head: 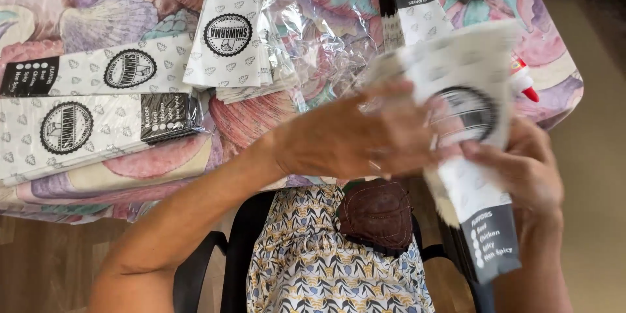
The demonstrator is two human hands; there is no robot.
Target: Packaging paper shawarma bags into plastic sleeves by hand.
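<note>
Both hands hold a stack of white paper bags [469, 117] with a round black emblem and a dark printed end, blurred by motion. My left hand [352, 137] reaches across and grips the stack's left side. My right hand [521, 169] holds its lower right edge from beneath. The stack hangs over the table's [261, 124] near edge, above my lap.
More piles of the same bags lie on the shell-patterned tablecloth: two at the left [98, 104], one upright pile [228, 32] at the centre, another [417, 6] at the back right. Crumpled clear plastic wrap [326, 32] lies between them. A red-tipped glue bottle [525, 81] sits at the right.
</note>
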